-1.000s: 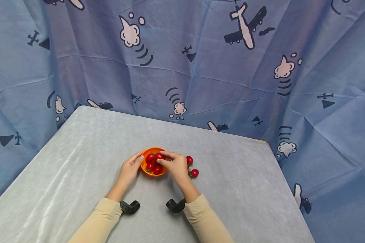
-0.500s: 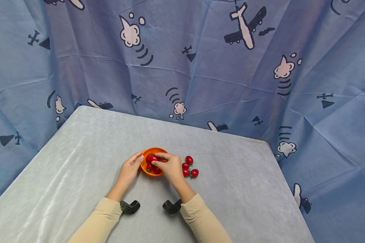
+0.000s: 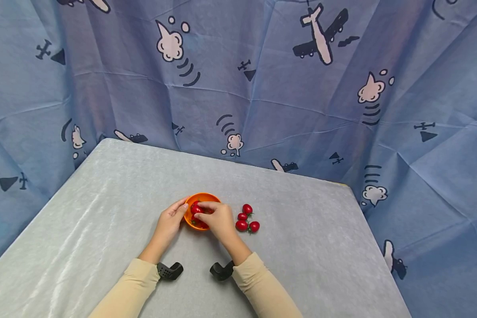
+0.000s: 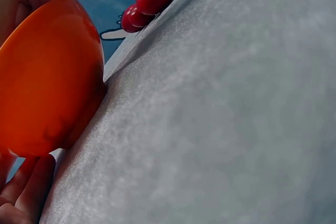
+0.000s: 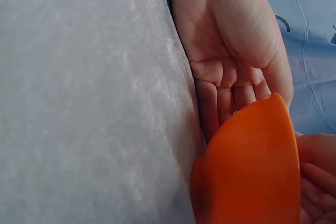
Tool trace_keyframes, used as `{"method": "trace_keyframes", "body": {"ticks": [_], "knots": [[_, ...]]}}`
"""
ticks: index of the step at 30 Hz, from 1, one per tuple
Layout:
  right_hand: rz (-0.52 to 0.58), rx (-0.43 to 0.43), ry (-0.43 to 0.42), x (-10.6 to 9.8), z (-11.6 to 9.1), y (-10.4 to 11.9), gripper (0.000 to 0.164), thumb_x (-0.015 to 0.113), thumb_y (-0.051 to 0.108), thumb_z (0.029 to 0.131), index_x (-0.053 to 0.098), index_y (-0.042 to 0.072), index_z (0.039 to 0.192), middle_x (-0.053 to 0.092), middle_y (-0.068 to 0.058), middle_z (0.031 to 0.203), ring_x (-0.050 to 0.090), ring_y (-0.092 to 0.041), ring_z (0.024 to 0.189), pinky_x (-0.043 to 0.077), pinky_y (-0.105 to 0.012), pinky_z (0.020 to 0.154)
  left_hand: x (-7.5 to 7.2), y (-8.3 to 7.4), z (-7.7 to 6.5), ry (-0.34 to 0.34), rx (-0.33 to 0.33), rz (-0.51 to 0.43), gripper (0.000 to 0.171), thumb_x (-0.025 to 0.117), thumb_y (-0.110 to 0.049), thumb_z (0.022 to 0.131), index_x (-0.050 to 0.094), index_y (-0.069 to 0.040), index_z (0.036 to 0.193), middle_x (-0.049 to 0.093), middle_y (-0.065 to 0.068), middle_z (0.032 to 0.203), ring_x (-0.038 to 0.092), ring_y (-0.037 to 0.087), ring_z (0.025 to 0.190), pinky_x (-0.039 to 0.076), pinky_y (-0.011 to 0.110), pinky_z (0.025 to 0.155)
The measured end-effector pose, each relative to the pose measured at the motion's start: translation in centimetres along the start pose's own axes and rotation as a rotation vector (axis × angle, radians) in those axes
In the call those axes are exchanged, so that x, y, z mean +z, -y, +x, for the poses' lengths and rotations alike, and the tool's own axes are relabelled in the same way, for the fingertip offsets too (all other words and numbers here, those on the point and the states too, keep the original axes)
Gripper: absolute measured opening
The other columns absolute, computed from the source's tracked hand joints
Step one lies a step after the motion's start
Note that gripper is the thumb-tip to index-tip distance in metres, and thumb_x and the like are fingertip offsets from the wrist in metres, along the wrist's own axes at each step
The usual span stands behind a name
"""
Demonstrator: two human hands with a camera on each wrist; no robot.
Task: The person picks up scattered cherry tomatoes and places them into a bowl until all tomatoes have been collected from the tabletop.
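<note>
An orange bowl [image 3: 202, 196] with red cherry tomatoes in it stands on the table. My left hand [image 3: 169, 224] holds its left side, thumb at the rim; in the left wrist view, fingers [image 4: 35, 184] lie against the outside near the base. Reaching over the right rim, my right hand [image 3: 222, 222] pinches a cherry tomato [image 3: 196, 210] between thumb and index finger, inside the bowl. The other tomatoes in there are partly covered by this hand. In the right wrist view, the orange bowl [image 5: 252, 166] hides the right fingertips.
Several loose cherry tomatoes [image 3: 242, 225] with green stems lie on the table just right of the bowl. A pale grey cloth covers the table [image 3: 310, 238]. Behind it hangs a blue curtain [image 3: 206, 106] with airplane prints. Black wrist devices [image 3: 170, 271] are worn on both arms.
My right hand has moved left and deeper over the bowl with the cherry tomato, uncovering the loose tomatoes on the table. My left hand and the bowl have stayed in place.
</note>
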State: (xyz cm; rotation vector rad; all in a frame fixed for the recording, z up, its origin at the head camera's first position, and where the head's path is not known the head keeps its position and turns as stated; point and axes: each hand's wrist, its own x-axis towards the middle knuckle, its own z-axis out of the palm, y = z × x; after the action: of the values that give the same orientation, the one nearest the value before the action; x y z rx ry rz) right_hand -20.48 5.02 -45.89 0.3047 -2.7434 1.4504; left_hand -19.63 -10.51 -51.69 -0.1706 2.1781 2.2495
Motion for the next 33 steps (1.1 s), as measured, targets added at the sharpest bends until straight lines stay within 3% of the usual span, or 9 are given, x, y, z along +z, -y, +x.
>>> {"method": "trace_keyframes", "body": {"ticks": [22, 33], "knots": [[-0.011, -0.007, 0.016, 0.3, 0.0, -0.2, 0.03, 0.084, 0.014, 0.079, 0.078, 0.006, 0.108, 0.076, -0.009, 0.11, 0.069, -0.025, 0.108, 0.056, -0.042, 0.096, 0.0, -0.1, -0.1, 0.018, -0.021, -0.018, 0.043, 0.052, -0.024, 0.104, 0.053, -0.006, 0.143, 0.054, 0.013, 0.147, 0.054, 0.018, 0.129, 0.049, 0.008, 0.09], [0.074, 0.056, -0.023, -2.2, -0.6, -0.4, 0.034, 0.083, 0.015, 0.08, 0.076, 0.005, 0.112, 0.075, -0.011, 0.113, 0.07, -0.026, 0.109, 0.06, -0.033, 0.088, 0.0, -0.2, -0.1, -0.003, -0.015, 0.016, 0.043, 0.052, -0.025, 0.104, 0.054, -0.005, 0.142, 0.054, 0.011, 0.147, 0.049, 0.019, 0.136, 0.044, 0.005, 0.094]]}}
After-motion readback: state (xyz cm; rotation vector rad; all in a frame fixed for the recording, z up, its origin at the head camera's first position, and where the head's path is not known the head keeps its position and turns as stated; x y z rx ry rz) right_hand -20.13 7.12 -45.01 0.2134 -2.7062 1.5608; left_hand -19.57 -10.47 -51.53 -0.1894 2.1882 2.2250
